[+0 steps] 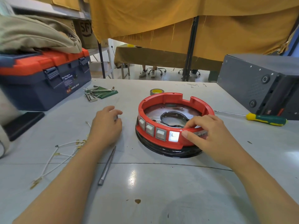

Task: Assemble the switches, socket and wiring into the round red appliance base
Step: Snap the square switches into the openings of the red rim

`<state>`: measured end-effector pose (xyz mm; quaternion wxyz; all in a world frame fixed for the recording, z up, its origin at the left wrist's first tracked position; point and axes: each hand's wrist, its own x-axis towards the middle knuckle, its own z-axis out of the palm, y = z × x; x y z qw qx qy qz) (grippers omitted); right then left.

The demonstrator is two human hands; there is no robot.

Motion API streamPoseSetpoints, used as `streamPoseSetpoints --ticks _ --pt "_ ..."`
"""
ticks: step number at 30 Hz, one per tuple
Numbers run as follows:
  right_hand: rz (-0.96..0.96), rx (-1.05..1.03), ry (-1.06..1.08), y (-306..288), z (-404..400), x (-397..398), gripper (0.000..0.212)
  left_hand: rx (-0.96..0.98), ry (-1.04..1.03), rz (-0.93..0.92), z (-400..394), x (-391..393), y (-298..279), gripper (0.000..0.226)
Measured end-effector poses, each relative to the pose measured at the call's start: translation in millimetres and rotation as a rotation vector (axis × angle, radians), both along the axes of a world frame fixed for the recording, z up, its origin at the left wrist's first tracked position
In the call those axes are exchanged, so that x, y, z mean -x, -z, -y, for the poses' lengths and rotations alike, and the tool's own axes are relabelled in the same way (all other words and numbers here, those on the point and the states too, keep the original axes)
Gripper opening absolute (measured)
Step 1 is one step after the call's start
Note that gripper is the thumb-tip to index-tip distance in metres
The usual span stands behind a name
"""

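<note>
Pale grey surface (pixel 145 183) under mustard curtains (pixel 161 18); toolbox (pixel 45 81) labelled "WING BOX", carton (pixel 85 32) marked "SF"; red base (pixel 163 101) centre-right, right grip (pixel 208 135) pinching its front rim; left grip (pixel 106 125) curled around a small, unclear part.

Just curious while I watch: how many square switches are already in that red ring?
4, side by side along the front wall of the red ring. The right hand may hide more.
</note>
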<state>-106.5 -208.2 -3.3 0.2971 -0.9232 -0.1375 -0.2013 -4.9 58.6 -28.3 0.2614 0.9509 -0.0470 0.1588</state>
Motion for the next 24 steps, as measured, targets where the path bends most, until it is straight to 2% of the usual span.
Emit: streamPoseSetpoints --ticks 6,12,16,20,24 --pt "0.051 -0.017 0.002 5 -7 -2 0.006 -0.174 -0.032 -0.166 -7 -9 11 0.036" --pt "0.081 -0.012 -0.012 4 -5 -2 0.009 -0.006 -0.042 -0.024 -6 -7 11 0.02" --pt "0.015 -0.024 0.022 -1 3 -1 0.016 0.071 -0.046 0.084 -1 -1 3 0.02" --pt "-0.028 -0.004 0.026 0 3 -2 0.006 0.323 0.057 0.12 7 10 -12 0.013" --pt "-0.006 -0.023 0.025 1 2 -3 0.005 0.711 0.224 0.012 15 26 -29 0.027"
